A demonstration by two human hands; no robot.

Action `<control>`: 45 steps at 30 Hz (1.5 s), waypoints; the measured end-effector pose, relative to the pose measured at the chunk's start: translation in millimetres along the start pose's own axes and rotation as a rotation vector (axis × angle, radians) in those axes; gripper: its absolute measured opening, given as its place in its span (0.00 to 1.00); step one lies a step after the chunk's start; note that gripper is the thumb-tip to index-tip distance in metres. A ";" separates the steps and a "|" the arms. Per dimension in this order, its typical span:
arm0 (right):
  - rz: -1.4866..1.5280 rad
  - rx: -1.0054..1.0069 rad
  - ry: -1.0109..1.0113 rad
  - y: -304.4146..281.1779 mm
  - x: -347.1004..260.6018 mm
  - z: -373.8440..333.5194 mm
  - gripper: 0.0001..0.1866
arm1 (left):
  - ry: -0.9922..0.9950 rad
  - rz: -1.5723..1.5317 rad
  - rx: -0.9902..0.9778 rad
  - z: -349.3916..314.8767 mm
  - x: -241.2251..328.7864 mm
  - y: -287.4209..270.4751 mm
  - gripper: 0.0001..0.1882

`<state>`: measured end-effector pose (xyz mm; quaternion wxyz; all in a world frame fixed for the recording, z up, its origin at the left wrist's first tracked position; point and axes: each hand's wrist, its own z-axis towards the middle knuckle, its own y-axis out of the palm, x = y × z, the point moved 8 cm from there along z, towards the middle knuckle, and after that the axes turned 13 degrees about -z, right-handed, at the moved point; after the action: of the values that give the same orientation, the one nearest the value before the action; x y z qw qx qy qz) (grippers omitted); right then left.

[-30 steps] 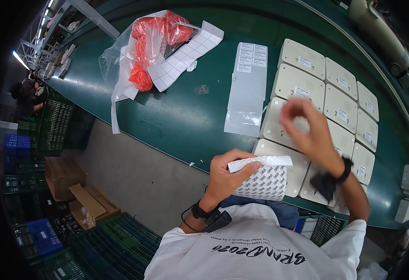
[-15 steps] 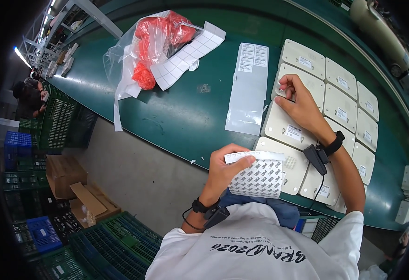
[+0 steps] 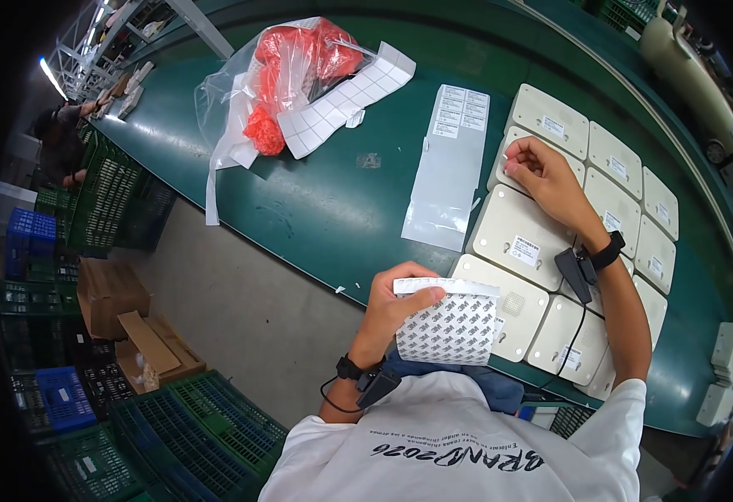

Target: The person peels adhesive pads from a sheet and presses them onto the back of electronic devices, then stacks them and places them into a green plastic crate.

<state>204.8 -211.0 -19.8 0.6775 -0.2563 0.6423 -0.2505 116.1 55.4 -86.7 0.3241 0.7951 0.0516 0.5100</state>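
Note:
My left hand [image 3: 391, 308] pinches a sheet of adhesive backing [image 3: 448, 330] printed with a repeated grey pattern; its white upper edge is folded over. The sheet hangs at the table's near edge, partly in front of a cream plastic housing [image 3: 523, 303]. My right hand [image 3: 548, 177] is over another cream housing [image 3: 569, 164] in the left column, near its upper left corner. Thumb and fingertips there are closed together. A tiny white spot shows at them, too small to name. Below that hand lies a housing [image 3: 508, 219] with a white label and corner dots.
Several more labelled housings [image 3: 615, 161] lie in rows to the right. Left of them lies a partly used label sheet [image 3: 446, 184]. A clear bag with red plastic [image 3: 308, 63] and a gridded sheet [image 3: 349, 100] lie farther left. Green crates [image 3: 191, 435] and cardboard boxes [image 3: 115, 297] stand below.
My right thumb and fingers have drawn closer together near the same housing's corner. My left hand still holds the sheet. The whole view has shifted slightly.

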 end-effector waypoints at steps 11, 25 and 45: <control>-0.302 0.138 -0.160 -1.8 -30.0 -8.1 0.04 | 0.004 0.049 -0.001 2.0 -0.6 -3.1 0.09; -0.849 0.027 -0.375 0.8 -54.1 -23.9 0.18 | 0.014 0.002 -0.034 -0.3 0.8 -1.3 0.08; -0.445 0.149 -0.116 -27.5 17.6 38.7 0.07 | 0.008 0.036 -0.052 -0.2 0.6 -5.5 0.10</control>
<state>244.0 -242.1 -12.7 0.6583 -0.3547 0.5098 -0.4254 117.6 60.1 -89.3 0.3353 0.7852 0.0250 0.5200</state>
